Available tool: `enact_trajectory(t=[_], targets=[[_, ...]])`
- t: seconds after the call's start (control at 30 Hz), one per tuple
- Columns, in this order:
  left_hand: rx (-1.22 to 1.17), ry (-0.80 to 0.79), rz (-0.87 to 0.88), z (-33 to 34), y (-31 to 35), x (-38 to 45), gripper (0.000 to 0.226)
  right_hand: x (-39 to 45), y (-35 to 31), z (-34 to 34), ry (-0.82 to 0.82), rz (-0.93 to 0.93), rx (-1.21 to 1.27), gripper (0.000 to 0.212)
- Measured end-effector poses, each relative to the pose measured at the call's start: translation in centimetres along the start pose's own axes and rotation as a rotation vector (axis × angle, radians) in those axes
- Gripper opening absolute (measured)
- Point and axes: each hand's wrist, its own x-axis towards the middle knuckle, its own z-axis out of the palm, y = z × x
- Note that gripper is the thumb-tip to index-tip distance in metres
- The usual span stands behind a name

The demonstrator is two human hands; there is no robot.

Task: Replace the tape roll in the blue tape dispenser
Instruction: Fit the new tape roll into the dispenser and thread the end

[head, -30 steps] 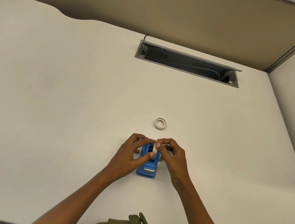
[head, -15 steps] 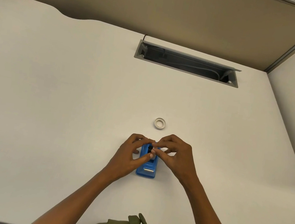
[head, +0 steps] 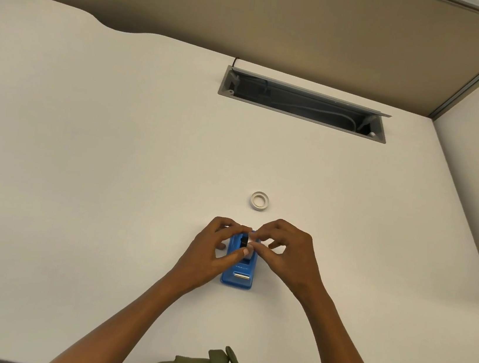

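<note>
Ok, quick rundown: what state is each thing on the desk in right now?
blue tape dispenser: flat on the desk, cutter end nearest the person.
left hand: fingers pinching at the dispenser's roll well.
right hand: fingertips meeting the left's over the well.
white ring: lying flat, untouched, beyond the dispenser.
cable tray: lid open, cables visible.

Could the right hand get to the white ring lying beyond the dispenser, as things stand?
Probably yes. The white ring lies flat on bare table just beyond the right hand, nothing between them. But that hand's fingertips are busy at the blue tape dispenser.
</note>
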Motion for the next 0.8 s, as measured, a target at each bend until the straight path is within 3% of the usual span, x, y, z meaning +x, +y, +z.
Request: enact_trajectory(t=[0.47, 0.67, 0.8], targets=[[0.016, -0.025, -0.014, 0.0, 0.2, -0.1, 0.04, -0.3, -0.6, 0.2, -0.007, -0.134, -0.266, 0.01], [0.123, -0.257, -0.033, -0.6, -1.0, -0.5, 0.106, -0.4, -0.6, 0.5, -0.004, -0.124, -0.344, 0.012], [0.173, -0.29, -0.033, -0.8, -1.8, -0.4, 0.107, -0.5, -0.2, 0.7, -0.009, -0.097, -0.328, 0.01]])
